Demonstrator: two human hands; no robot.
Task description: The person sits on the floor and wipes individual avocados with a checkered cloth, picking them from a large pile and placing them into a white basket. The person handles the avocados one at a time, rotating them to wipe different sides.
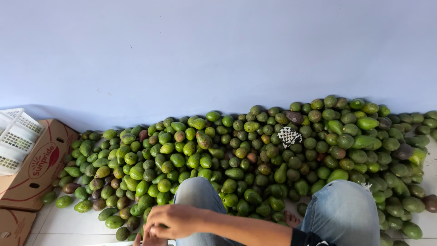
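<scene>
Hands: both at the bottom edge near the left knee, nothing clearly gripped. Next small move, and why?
Probably reach forward to the avocados just ahead. The right hand hovers curled over the left hand, which is mostly cut off, and neither visibly holds fruit. The pile's near edge lies closest there, beside the left knee.

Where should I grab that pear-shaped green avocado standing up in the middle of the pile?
Probably around the fat lower belly of the pear-shaped avocado, coming from above and the near side. Its narrow neck points up and would slip through fingers, while other avocados of the pile crowd its sides.

Brown cardboard boxes, far left
</scene>
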